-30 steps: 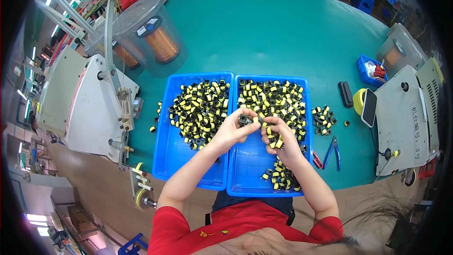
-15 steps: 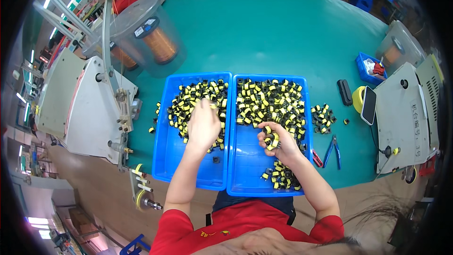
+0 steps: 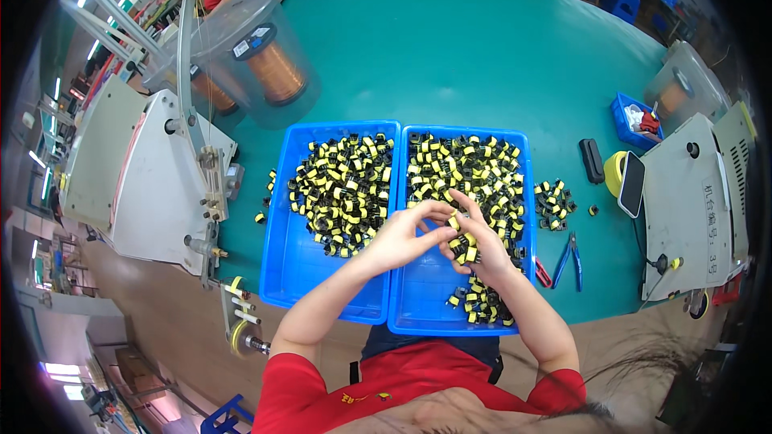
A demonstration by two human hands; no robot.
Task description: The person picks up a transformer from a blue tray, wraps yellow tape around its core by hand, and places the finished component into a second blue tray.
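Your left hand: fingers curled, tips pinching a small yellow-black part | Your right hand: closed around several such parts, meeting the left | Both over the right blue tray, 6 o'clock of its heap | Desk: teal

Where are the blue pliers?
In the head view, the blue-handled pliers lie on the green table, just right of the right blue tray, below a small pile of yellow-and-black parts.

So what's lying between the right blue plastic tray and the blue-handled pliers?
In the head view, a red-handled tool lies on the green table between the right blue tray and blue-handled pliers.
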